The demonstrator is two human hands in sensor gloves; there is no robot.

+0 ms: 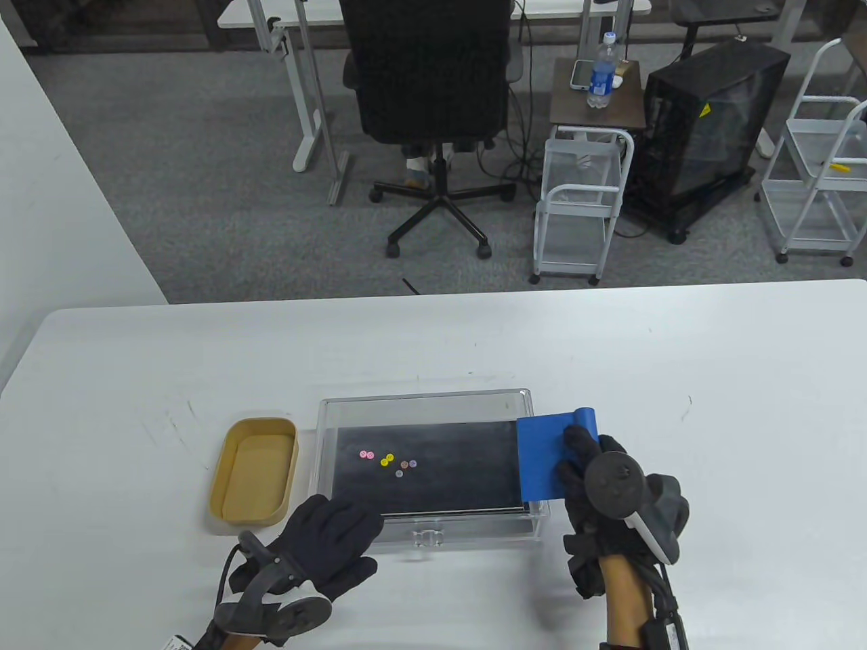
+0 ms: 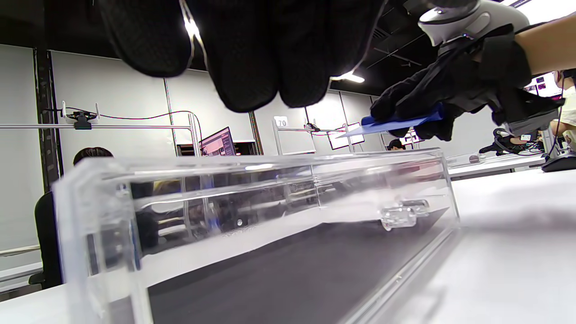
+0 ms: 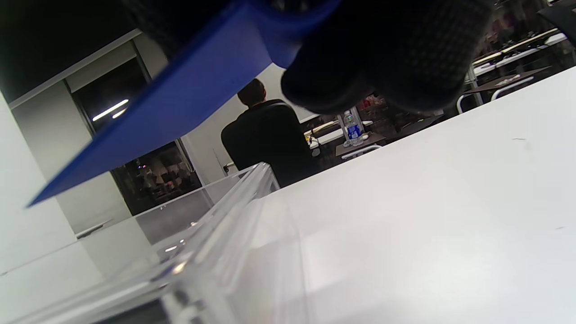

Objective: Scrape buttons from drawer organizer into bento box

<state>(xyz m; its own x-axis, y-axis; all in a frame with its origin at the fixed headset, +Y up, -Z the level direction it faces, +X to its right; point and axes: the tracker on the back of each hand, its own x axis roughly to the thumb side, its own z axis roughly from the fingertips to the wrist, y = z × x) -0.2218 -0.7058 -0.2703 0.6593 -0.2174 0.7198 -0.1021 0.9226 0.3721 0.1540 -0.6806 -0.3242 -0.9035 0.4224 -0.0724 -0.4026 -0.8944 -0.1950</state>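
Currently, table view: the right hand grips the blue scraper over the drawer organizer's right end; buttons lie left-centre inside, bento box just left. Left wrist view: left hand hovers, fingers extended, gripping nothing. Right wrist view: scraper clears the wall; next, lower and sweep left.

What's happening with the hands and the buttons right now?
Right hand holds blue scraper over tray's right end. Left hand rests at tray's front left corner. Buttons still in tray, tan box empty. Nothing blocking.

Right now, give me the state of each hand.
Left hand: holds nothing, rests at the drawer organizer's near corner.
Right hand: grips the blue scraper.
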